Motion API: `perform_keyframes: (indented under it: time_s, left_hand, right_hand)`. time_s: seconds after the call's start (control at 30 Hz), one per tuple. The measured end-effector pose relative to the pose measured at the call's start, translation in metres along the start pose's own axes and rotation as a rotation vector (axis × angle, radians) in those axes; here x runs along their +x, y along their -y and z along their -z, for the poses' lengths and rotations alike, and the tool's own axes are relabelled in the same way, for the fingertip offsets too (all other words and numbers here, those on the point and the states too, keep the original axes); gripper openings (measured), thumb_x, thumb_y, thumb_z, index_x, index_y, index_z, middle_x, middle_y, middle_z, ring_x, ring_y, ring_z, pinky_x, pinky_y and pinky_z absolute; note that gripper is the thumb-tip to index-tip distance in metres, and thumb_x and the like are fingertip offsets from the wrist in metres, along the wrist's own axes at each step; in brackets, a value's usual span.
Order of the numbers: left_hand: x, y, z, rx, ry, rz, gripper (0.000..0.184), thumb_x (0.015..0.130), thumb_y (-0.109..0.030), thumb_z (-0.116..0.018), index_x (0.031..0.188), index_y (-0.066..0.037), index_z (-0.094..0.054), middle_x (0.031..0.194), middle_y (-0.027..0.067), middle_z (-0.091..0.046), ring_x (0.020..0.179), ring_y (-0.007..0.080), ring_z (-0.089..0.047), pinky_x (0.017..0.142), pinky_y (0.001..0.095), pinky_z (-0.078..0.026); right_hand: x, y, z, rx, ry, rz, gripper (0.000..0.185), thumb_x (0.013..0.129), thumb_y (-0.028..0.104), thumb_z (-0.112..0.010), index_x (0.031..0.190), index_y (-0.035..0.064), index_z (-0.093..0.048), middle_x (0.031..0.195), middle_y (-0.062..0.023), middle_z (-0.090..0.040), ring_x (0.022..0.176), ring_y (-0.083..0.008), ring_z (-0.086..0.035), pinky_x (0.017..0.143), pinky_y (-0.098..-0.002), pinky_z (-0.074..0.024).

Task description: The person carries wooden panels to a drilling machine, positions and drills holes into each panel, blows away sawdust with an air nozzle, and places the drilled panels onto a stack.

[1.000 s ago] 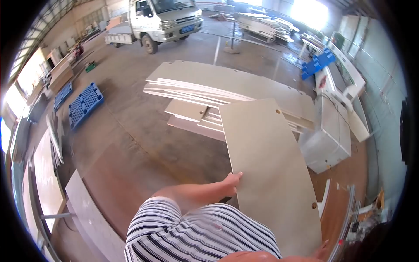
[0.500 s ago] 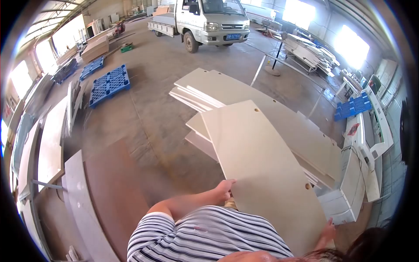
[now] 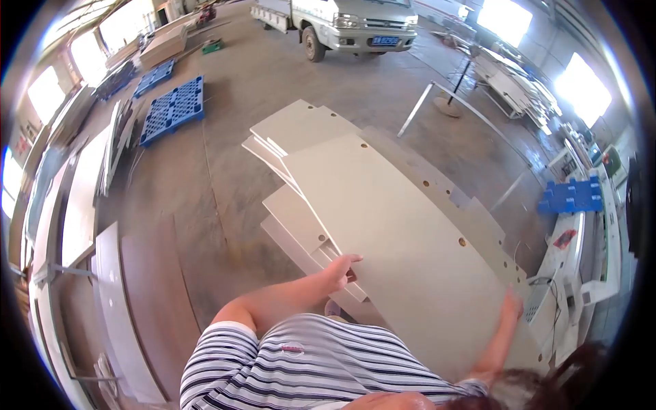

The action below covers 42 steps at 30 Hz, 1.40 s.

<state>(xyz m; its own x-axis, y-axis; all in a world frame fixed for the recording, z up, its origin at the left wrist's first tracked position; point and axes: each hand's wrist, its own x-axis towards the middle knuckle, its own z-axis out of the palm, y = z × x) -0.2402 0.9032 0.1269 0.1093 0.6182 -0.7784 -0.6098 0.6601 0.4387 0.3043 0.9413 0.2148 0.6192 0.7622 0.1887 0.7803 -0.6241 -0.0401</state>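
Note:
A large cream board [image 3: 396, 219] with round holes along its far edge lies slantwise before me, over a stack of similar boards [image 3: 290, 124]. My left hand [image 3: 345, 272] is closed on the board's near left edge, thumb on top and fingers curled beneath. On the far right side, my right hand [image 3: 511, 304] grips the opposite edge, its fingers partly blurred. Ends of several lower boards stick out unevenly at the left, one showing a round hole.
Brown and grey panels [image 3: 147, 287] stand at my left. Beyond are a blue pallet [image 3: 174, 113], a pale truck [image 3: 355, 27] and a metal frame [image 3: 417, 109] on the floor. At right, a white cabinet-like unit [image 3: 543, 307] stands close to the boards.
The held board has shifted left over the stack and lies more level with it. My right hand has moved up and away from me along with its edge; my view has turned slightly.

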Motion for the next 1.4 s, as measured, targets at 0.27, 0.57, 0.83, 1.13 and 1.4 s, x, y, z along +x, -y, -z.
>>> perform_keyframes:
  time_s: [0.27,0.57,0.83,1.13,1.4]
  left_hand:
    - [-0.012,-0.041,0.038,0.380,0.121,-0.242,0.044,0.087,-0.027,-0.052,0.120,-0.001,-0.043,0.105,0.0100,-0.056,0.093,0.0177,-0.057,0.085,0.0309,-0.044]
    - [-0.108,0.197,0.290,-0.023,-0.562,-0.226,0.024,0.087,-0.025,-0.052,0.101,-0.005,-0.053,0.087,0.0073,-0.062,0.074,0.0154,-0.060,0.065,0.0303,-0.050]
    - [-0.239,0.415,0.345,-0.574,-0.861,-0.299,0.031,0.086,-0.020,-0.053,0.106,0.003,-0.052,0.093,0.0146,-0.062,0.083,0.0215,-0.061,0.073,0.0324,-0.050]
    - [-0.324,0.527,0.375,-1.150,-0.953,-0.368,0.026,0.090,-0.022,-0.049,0.108,-0.003,-0.048,0.096,0.0137,-0.058,0.084,0.0227,-0.058,0.075,0.0381,-0.049]
    - [-0.379,0.539,0.419,-1.393,-1.201,-0.434,0.023,0.090,-0.025,-0.048,0.104,-0.007,-0.048,0.094,0.0086,-0.059,0.080,0.0171,-0.058,0.071,0.0314,-0.048]
  right_hand:
    - [0.042,0.123,-0.194,-0.165,0.391,0.620,0.060,0.087,0.052,-0.037,0.132,0.0124,-0.035,0.138,-0.0131,-0.032,0.124,-0.0323,-0.035,0.098,-0.0474,-0.0322]
    - [-0.124,0.237,-0.180,-0.151,0.344,0.432,0.071,0.085,0.059,-0.036,0.139,0.0168,-0.020,0.145,-0.0161,-0.015,0.132,-0.0368,-0.017,0.097,-0.0657,-0.0204]
    - [-0.400,0.357,-0.161,0.520,0.281,1.540,0.040,0.085,0.025,-0.053,0.114,-0.0019,-0.045,0.114,-0.0210,-0.050,0.108,-0.0359,-0.046,0.093,-0.0444,-0.0357]
    - [-0.722,0.340,-0.085,0.324,1.167,2.149,0.024,0.081,0.020,-0.057,0.095,0.0004,-0.057,0.090,-0.0158,-0.060,0.083,-0.0271,-0.058,0.075,-0.0343,-0.0460]
    - [-0.881,0.380,-0.102,-0.295,1.157,2.389,0.029,0.082,0.029,-0.053,0.085,0.0014,-0.062,0.084,-0.0200,-0.062,0.084,-0.0361,-0.059,0.075,-0.0410,-0.0462]
